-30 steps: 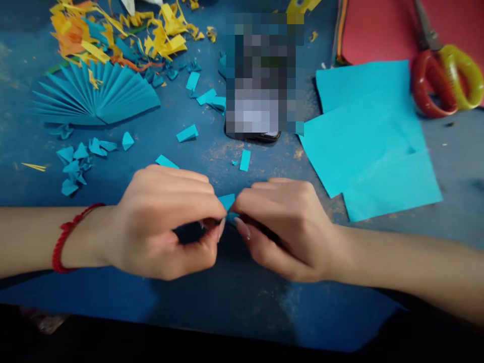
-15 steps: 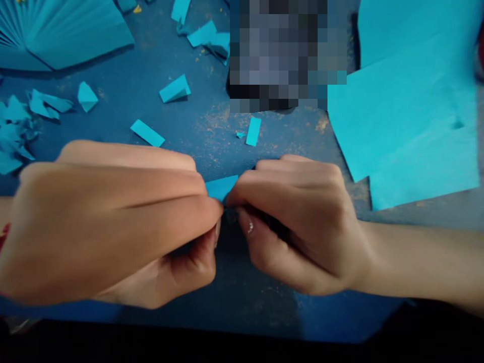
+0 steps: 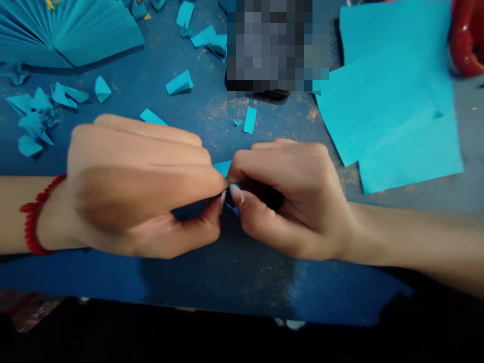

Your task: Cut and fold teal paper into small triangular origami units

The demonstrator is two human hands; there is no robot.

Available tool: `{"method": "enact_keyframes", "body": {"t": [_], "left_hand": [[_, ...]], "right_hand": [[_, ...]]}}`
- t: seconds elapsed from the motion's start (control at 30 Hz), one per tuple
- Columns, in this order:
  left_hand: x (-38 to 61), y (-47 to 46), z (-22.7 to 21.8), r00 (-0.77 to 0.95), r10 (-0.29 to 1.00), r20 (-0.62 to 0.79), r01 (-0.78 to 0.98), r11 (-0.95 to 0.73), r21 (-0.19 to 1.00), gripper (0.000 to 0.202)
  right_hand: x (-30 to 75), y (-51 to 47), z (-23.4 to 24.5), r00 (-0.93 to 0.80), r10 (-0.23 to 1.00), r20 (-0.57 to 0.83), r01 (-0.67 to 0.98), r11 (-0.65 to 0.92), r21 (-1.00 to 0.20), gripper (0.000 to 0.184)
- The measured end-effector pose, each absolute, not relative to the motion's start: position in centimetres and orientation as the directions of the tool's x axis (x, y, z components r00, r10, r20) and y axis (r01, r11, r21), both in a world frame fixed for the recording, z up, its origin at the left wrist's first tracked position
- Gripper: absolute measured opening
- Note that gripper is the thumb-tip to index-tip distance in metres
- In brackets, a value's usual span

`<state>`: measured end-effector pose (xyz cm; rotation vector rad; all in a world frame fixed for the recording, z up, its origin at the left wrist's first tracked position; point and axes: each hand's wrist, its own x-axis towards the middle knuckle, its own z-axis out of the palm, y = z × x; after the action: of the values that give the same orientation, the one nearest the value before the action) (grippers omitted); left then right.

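My left hand (image 3: 147, 186) and my right hand (image 3: 287, 196) meet at the middle of the blue table (image 3: 227, 272). Both are closed in a pinch on one small blue paper piece (image 3: 223, 168). Only its top corner shows between the fingertips; the rest is hidden by my fingers. A red cord bracelet (image 3: 32, 222) circles my left wrist. Both hands hover close over the table's near part.
Large blue paper sheets (image 3: 393, 106) lie at the right, a pleated blue paper fan (image 3: 71, 35) at the top left. Small folded blue pieces (image 3: 38, 118) are scattered at the left, strips (image 3: 249, 120) near the middle. A blurred dark device (image 3: 272, 50) lies behind. Red scissors handle (image 3: 467, 40) at top right.
The view has shifted, and my hands sit slightly higher in the frame. Both hands keep pinching the small blue piece; less of it shows now.
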<state>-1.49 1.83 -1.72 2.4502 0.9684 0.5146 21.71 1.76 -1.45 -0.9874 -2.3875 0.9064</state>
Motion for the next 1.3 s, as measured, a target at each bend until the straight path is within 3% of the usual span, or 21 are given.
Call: {"method": "enact_keyframes", "body": {"t": [0.1,0.23,0.4,0.6,0.67,0.87,1.03,1.3], "left_hand": [[-1.4,2.0,-1.7,0.730,0.635,0.253,0.521,-0.756,0.395,0.040],[-1.1,2.2,-1.4,0.714,0.616,0.333,0.492,-0.779,0.388,0.041],[-1.2,2.8,-0.5,0.654,0.634,0.412,0.351,-0.737,0.578,0.015],[-1.0,3.8,-0.6,0.579,0.777,0.248,0.202,-0.431,0.879,0.013],[-0.9,3.9,-0.6,0.589,0.769,0.249,0.185,-0.428,0.884,0.014],[-0.7,3.8,-0.5,0.683,0.642,0.348,0.203,-0.625,0.754,0.021],[-1.1,4.2,-0.8,0.719,0.641,0.269,0.080,-0.461,0.884,0.016],[-1.4,5.1,-0.9,0.765,0.614,0.193,-0.040,-0.253,0.967,0.018]], "right_hand": [[21.7,1.5,-1.5,-0.651,0.750,0.120,0.464,0.518,-0.719,0.022],[21.6,1.5,-1.2,-0.627,0.771,0.115,0.462,0.487,-0.742,0.013],[21.9,1.8,-0.9,-0.657,0.752,0.055,0.398,0.408,-0.822,0.012],[22.1,2.3,-1.5,-0.657,0.744,0.120,0.128,0.266,-0.955,0.018],[22.2,2.4,-1.9,-0.671,0.731,0.122,0.064,0.221,-0.973,0.020],[22.2,2.2,-2.2,-0.697,0.689,0.196,-0.048,0.228,-0.972,0.024],[22.5,2.2,-1.9,-0.721,0.658,0.217,-0.097,0.215,-0.972,0.013],[22.3,2.6,-1.7,-0.749,0.629,0.208,-0.206,0.078,-0.975,0.022]]}}
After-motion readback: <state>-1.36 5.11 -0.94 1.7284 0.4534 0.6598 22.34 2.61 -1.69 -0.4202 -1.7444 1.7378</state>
